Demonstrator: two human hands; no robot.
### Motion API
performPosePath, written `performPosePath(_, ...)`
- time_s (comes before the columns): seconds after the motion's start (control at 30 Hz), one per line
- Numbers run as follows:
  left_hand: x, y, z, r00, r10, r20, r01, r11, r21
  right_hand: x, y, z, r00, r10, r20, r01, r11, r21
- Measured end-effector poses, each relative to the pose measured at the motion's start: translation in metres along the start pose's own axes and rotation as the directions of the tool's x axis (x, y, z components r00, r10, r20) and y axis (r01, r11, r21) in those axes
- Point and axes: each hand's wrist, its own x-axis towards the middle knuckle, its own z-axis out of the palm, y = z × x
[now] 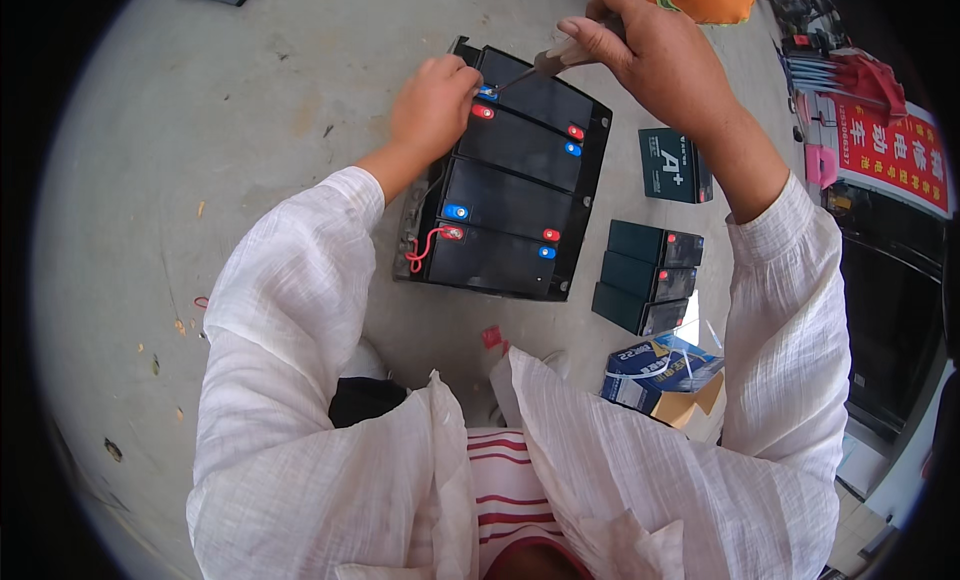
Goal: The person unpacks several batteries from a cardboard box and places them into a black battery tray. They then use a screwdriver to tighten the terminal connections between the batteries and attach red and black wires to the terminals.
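The right hand (655, 55) grips a pale-handled steel screwdriver (553, 62) at a blue terminal (487, 92) on the black rectangular battery pack (508, 185) — left hand (432, 105) alongside, hold unclear — one red wire (424, 248) seemingly fitted, other terminals (576, 132) apparently unwired.

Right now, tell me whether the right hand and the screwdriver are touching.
Touching. The head view shows it: the right hand grips the screwdriver by its handle, with no gap between them.

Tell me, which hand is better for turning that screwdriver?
Probably the right hand: it holds the screwdriver, whose tip points at the blue terminal. The left hand is beside that terminal.
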Motion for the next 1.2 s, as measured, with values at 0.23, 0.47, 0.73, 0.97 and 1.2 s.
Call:
performPosePath(0.23, -0.001, -0.002, 0.003, 1.0, 0.009, 0.021, -0.009, 0.999, 0.041, -0.009, 0.006, 0.003, 0.983, -0.178, -0.034, 0.179, 0.922, 0.342)
performPosePath(0.47, -0.002, -0.009, 0.002, 0.999, 0.008, 0.04, -0.011, 0.997, 0.072, -0.004, 0.005, 0.008, 0.979, -0.181, -0.095, 0.202, 0.932, 0.302)
performPosePath(0.73, 0.001, -0.003, 0.012, 0.998, 0.036, 0.044, -0.039, 0.997, 0.074, -0.008, 0.003, 0.007, 0.99, -0.074, -0.123, 0.106, 0.956, 0.275)
performPosePath(0.97, 0.0, -0.008, 0.004, 0.997, 0.076, -0.006, -0.074, 0.991, 0.111, -0.002, 0.004, 0.016, 0.978, -0.132, -0.162, 0.149, 0.984, 0.097)
performPosePath(1.2, 0.0, -0.001, -0.001, 0.997, 0.071, 0.014, -0.072, 0.991, 0.111, -0.006, 0.006, 0.016, 0.98, -0.176, -0.092, 0.184, 0.979, 0.083)
